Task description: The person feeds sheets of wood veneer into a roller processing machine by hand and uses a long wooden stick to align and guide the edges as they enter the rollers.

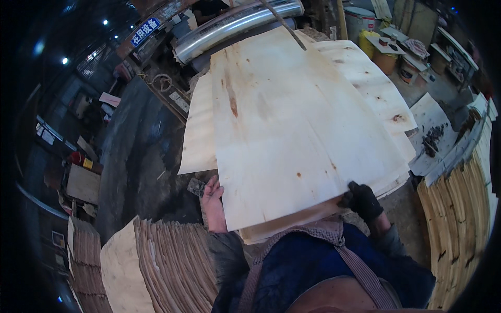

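Observation:
A large pale wood veneer sheet (292, 135) with brown knots and streaks spreads out in front of me, on top of other veneer sheets (381, 88). At its left edge, close to the near corner, is my bare left hand (212, 203), its fingers pointing up and bent against the edge; the sheet hides part of the hand. My right hand (362, 201), in a black glove, is closed over the near edge toward the right. This near edge stands a little above the sheet below it.
Beyond the sheets lies a shiny metal roller (235, 31) with a thin stick (282, 23) in front. Veneer stacks stand on edge at near left (172, 255) and right (459, 208). A handwheel (162, 82) sits at the machine's left. Buckets (386, 60) stand at far right.

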### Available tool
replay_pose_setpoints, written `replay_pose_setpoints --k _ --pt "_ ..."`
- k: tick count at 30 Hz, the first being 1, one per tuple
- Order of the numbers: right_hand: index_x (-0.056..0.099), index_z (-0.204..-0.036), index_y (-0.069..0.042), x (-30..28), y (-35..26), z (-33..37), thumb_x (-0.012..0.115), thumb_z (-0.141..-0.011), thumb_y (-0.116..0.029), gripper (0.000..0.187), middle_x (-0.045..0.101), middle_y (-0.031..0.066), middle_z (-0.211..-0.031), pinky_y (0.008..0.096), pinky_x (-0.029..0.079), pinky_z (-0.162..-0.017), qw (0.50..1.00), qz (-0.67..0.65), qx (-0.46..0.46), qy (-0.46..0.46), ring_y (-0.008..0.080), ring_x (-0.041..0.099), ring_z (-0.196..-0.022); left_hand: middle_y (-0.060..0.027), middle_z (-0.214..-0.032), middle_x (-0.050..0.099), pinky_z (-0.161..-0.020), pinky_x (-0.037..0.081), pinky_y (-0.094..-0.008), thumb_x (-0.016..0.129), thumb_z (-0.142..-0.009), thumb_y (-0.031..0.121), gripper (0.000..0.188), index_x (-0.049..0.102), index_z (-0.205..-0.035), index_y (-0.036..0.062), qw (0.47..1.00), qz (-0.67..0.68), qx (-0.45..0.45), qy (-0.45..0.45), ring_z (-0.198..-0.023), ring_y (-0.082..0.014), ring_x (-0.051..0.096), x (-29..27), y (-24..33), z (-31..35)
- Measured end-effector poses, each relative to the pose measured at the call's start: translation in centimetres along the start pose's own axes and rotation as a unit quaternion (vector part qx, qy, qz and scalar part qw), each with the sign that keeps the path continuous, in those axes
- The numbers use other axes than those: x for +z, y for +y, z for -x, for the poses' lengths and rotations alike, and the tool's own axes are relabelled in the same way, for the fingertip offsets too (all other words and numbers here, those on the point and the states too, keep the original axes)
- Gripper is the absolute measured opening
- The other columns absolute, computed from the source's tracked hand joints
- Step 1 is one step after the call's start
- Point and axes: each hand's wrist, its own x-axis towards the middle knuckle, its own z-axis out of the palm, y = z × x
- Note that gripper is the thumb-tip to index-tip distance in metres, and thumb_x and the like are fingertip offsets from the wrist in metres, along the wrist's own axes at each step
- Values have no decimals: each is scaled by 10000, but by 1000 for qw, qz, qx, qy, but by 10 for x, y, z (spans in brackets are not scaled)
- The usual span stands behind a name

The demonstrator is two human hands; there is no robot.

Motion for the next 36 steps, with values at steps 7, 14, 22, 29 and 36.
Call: replay_pose_setpoints --k 7,14,22,29,36 --pt "549 -848 -11 12 -17 -97 571 -878 -222 214 590 113 -699 406 551 -656 788 -578 207 40 287 630 -647 -118 -1182 530 -860 454 -297 527 -840 -5 330 473 -1164 -38 974 -225 -7 6 -1053 -192 527 -21 -45 7" --pt "554 -857 -5 23 2 -130 530 -899 -242 242 589 119 -717 418 560 -683 757 -605 246 20 291 629 -651 -238 -1329 379 -1024 325 -366 591 -795 68 511 413 -1253 -68 828 -554 82 -16 -1229 -349 384 -8 -85 58" --pt "550 -837 14 34 15 -130 525 -901 -230 253 597 148 -730 428 557 -667 757 -590 279 26 309 628 -654 -250 -1372 320 -1045 285 -416 624 -775 125 542 424 -1242 -62 760 -638 113 -56 -1256 -404 310 2 -96 69" --pt "548 -842 5 42 29 -130 538 -900 -247 259 592 136 -726 438 556 -679 750 -615 241 18 304 628 -657 -260 -1348 349 -1037 290 -435 632 -768 140 520 453 -1208 -71 761 -633 120 -77 -1233 -416 324 -5 -95 64" --pt "559 -846 30 45 39 -129 557 -890 -243 276 615 172 -763 438 554 -684 762 -614 207 11 322 637 -685 -258 -1348 349 -1036 290 -443 625 -770 146 509 463 -1201 -70 738 -658 126 -80 -1226 -431 325 -5 -98 64"
